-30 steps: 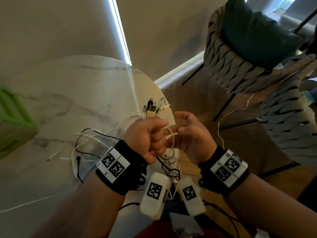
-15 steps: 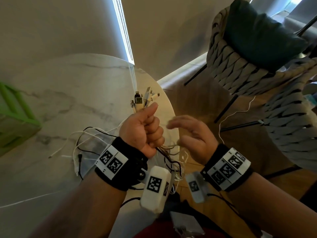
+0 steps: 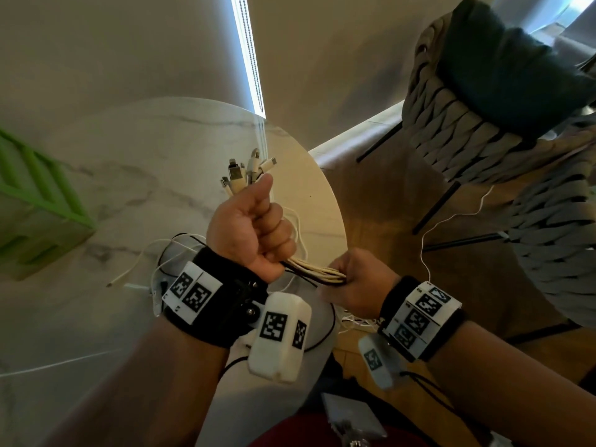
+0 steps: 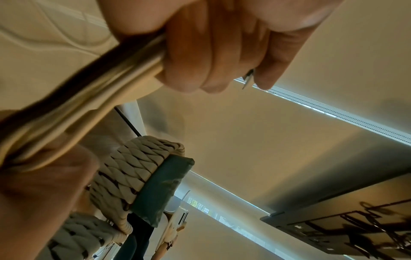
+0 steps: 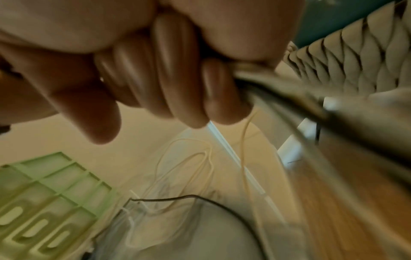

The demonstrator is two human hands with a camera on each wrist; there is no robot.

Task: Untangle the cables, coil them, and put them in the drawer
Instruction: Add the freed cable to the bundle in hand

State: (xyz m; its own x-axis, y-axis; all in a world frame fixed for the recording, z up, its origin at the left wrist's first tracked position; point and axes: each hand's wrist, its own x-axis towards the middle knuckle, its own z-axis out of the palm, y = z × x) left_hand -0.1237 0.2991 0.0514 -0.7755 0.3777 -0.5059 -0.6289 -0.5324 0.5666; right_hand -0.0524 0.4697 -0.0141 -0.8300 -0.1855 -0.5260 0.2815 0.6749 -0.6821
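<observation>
My left hand (image 3: pixel 250 232) is fisted tight around the cables (image 3: pixel 317 272), plugs (image 3: pixel 248 171) sticking out at twelve o'clock. My right hand (image 3: pixel 358 283), at four o'clock, clamps the same bundle. Loose ends trail over the table (image 3: pixel 96 175) at nine o'clock.

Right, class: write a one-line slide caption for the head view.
Left hand and right hand grip a cable bundle above a marble table.

Two hands meet above the round table's (image 3: pixel 135 317) near edge, the left hand (image 3: pixel 248 233) at ten o'clock of the right hand (image 3: pixel 354 285). A cable bundle (image 3: pixel 316 271) runs between them. A crate (image 3: pixel 38 208) sits at nine o'clock, a chair (image 3: pixel 483 130) at two o'clock.
</observation>
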